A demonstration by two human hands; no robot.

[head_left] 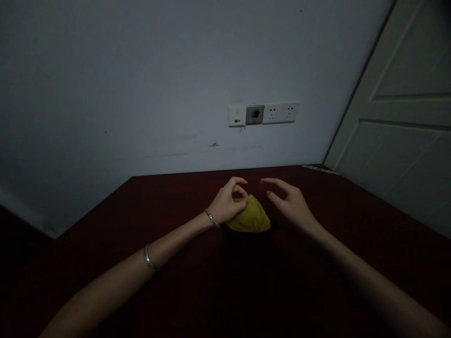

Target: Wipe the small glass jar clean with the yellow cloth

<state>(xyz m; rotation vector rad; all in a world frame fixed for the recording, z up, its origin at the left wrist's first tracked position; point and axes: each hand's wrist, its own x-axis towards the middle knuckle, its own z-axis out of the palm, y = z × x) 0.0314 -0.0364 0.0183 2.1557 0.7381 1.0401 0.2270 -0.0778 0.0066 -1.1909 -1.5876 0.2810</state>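
A small yellow cloth (pixel 251 219), folded into a rounded wedge, lies on a dark red table (pixel 176 202). My left hand (pixel 227 203) rests on its left side, thumb and fingers curled and pinching the cloth's upper edge. Two bracelets circle that wrist and forearm. My right hand (pixel 287 201) hovers just right of the cloth, fingers stretched out and apart, holding nothing and not touching it.
A white wall stands behind the table with a row of sockets and a switch (pixel 263 114). A white panelled door (pixel 405 117) closes off the right side. A thin light strip (pixel 319 169) lies at the table's far right corner.
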